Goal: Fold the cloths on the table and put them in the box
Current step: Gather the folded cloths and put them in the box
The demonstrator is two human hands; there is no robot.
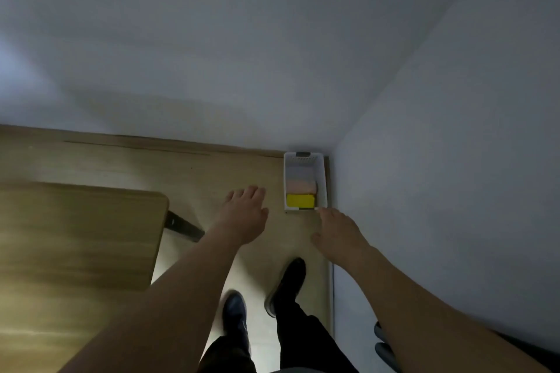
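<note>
A white slotted box stands on the floor in the corner where two walls meet. Inside it lie a folded yellow cloth at the near end and a folded pale pink cloth behind it. My left hand reaches forward with straight, spread fingers, left of the box, holding nothing. My right hand is also stretched out and empty, its fingertips just at the box's near right corner. The wooden table is at the left; no cloth shows on the part in view.
A dark table leg sticks out under the table's corner. Pale walls close the space ahead and at the right. My two dark shoes stand on the wooden floor between the table and the right wall.
</note>
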